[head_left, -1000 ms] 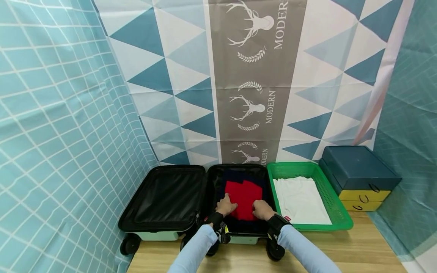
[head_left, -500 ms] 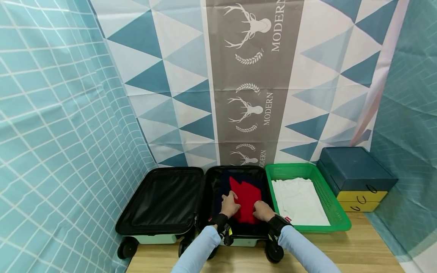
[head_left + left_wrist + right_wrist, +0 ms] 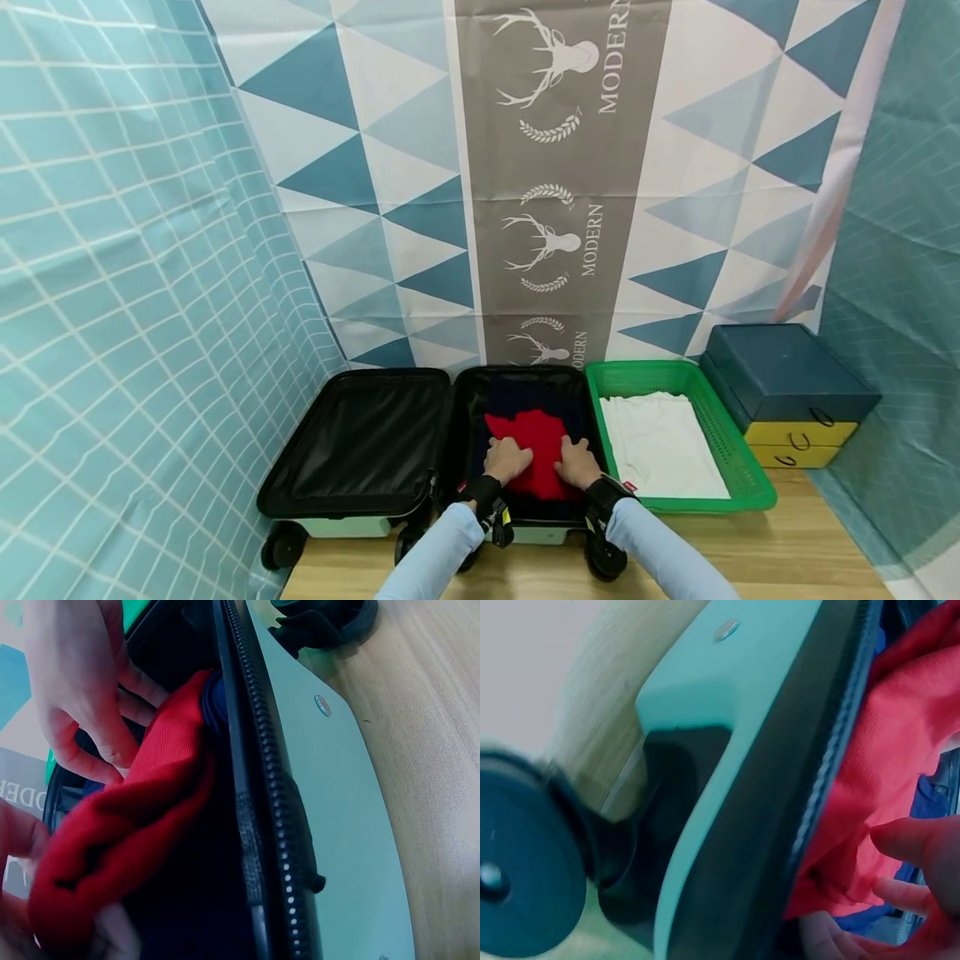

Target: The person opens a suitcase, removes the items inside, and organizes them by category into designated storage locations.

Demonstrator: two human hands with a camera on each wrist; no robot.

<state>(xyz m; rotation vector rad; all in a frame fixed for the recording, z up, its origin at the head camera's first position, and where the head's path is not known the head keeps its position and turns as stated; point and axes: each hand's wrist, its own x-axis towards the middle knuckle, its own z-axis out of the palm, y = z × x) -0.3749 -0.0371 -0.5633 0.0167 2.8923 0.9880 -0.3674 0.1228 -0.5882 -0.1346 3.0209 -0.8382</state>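
A red knitted garment [image 3: 536,437] lies bunched on dark navy cloth [image 3: 517,393] inside the right half of an opened suitcase [image 3: 459,408]. My left hand [image 3: 507,460] grips its left side; in the left wrist view, fingers wrap a thick rolled fold of the garment [image 3: 142,817]. On the other side, my right hand [image 3: 577,463] holds the right edge. The right wrist view has that hand's thumb and fingers [image 3: 904,894] around the garment [image 3: 885,765], close to the suitcase's zipped rim [image 3: 810,817]. Some fingertips are hidden by cloth.
The suitcase's black-lined other half [image 3: 360,450] lies open at left. A green basket [image 3: 731,450] with folded white cloth [image 3: 663,442] stands at right. Beyond it are stacked dark blue and yellow boxes [image 3: 795,371]. Suitcase wheels [image 3: 606,557] protrude over the wooden tabletop [image 3: 750,558].
The red garment went from lying flat to being lifted and bunched, its far edge drawn nearer. My left hand shifted slightly right and toward me; the right hand barely moved.
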